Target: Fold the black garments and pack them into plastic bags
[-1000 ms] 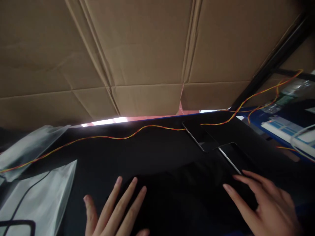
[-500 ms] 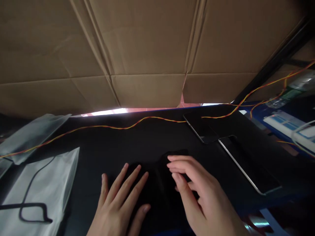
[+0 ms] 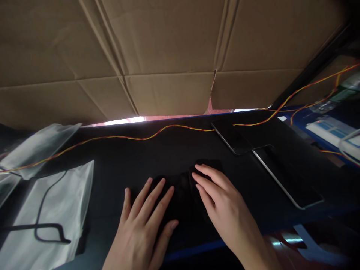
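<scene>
1. Left hand (image 3: 137,228) is spread flat; right hand's (image 3: 225,198) fingers are loosely fanned, any pinch can't be told.
2. Some black, maybe cloth-like item (image 3: 182,193) is half hidden under them, near-middle on the black tabletop (image 3: 120,157).
3. Light, even pressure's probably best used.
</scene>
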Demonstrator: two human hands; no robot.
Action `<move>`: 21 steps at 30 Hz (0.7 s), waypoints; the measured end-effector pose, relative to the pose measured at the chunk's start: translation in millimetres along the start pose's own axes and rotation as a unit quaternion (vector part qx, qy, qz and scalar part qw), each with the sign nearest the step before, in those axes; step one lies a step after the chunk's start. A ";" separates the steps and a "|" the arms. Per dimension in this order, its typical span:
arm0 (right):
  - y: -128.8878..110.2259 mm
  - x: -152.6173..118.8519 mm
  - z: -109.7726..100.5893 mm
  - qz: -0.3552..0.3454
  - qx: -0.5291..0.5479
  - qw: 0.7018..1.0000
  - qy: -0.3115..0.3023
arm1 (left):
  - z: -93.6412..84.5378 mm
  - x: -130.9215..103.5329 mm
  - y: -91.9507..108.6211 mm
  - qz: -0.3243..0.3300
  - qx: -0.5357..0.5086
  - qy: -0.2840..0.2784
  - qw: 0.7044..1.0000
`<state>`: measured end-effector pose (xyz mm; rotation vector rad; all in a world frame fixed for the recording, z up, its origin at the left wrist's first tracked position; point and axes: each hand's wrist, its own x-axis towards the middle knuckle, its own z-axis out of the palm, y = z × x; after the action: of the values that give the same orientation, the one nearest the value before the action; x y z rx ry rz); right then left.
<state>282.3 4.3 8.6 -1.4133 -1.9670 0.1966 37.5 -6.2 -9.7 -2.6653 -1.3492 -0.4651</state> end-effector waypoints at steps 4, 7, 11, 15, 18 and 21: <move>15.3 -7.3 -21.3 0.021 -0.013 0.997 0.080 | -3.4 -6.8 0.3 -0.091 -0.063 0.025 0.994; 39.2 -23.9 -35.0 0.127 -0.075 0.985 0.087 | -8.8 -11.2 0.3 -0.122 -0.110 0.037 0.986; 48.9 -36.7 -34.1 0.152 -0.094 0.984 0.010 | -12.9 -10.2 0.8 -0.107 -0.141 0.031 0.984; 28.3 -26.2 -35.8 0.192 -0.048 0.979 -0.048 | -14.3 -8.7 0.7 -0.103 -0.170 0.026 0.980; 11.8 -13.8 -49.5 0.202 -0.049 0.978 -0.033 | -15.7 -10.8 0.2 -0.115 -0.187 0.028 0.975; -9.7 -1.1 -60.9 0.166 -0.111 0.979 0.040 | -16.3 -12.3 1.3 -0.115 -0.207 0.028 0.971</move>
<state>312.2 -16.5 58.3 -1.8636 -1.7186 0.0697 28.2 -20.3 1.8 -2.7848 -1.7162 -0.9364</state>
